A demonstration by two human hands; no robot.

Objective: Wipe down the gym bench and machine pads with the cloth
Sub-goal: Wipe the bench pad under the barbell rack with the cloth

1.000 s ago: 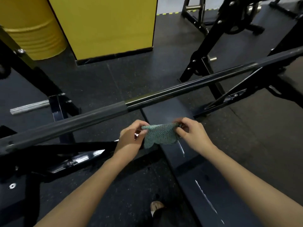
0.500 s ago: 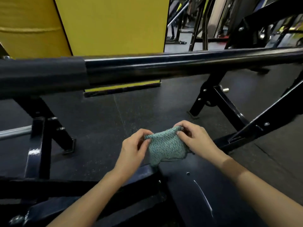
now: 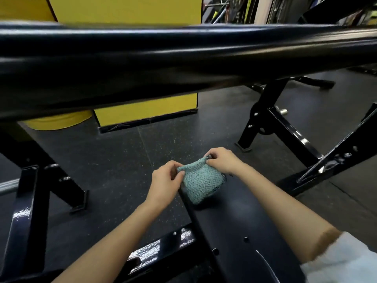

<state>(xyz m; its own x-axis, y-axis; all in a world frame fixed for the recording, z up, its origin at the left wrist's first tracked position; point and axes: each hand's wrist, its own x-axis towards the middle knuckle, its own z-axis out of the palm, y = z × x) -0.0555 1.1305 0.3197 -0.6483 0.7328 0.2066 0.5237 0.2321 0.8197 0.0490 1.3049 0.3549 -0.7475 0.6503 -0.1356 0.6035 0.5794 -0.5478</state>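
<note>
A small teal knitted cloth (image 3: 201, 181) hangs between my hands just above the far end of the black bench pad (image 3: 240, 221). My left hand (image 3: 165, 184) pinches its upper left corner. Its upper right corner is pinched by my right hand (image 3: 223, 160). The cloth's lower edge hangs down close to the pad's left edge; I cannot tell if it touches. The pad runs from the cloth toward the bottom right of the view.
A thick black barbell (image 3: 183, 58) crosses the whole view very close above my hands. Black rack legs (image 3: 285, 127) stand right and left (image 3: 28, 201) on the speckled rubber floor (image 3: 122, 160). A yellow panel (image 3: 146, 111) and yellow drum (image 3: 57, 121) stand behind.
The view has dropped closer to the bench, so the barbell now looms larger and higher in view. Both hands keep their pinch on the cloth, which now hangs lower over the pad's end.
</note>
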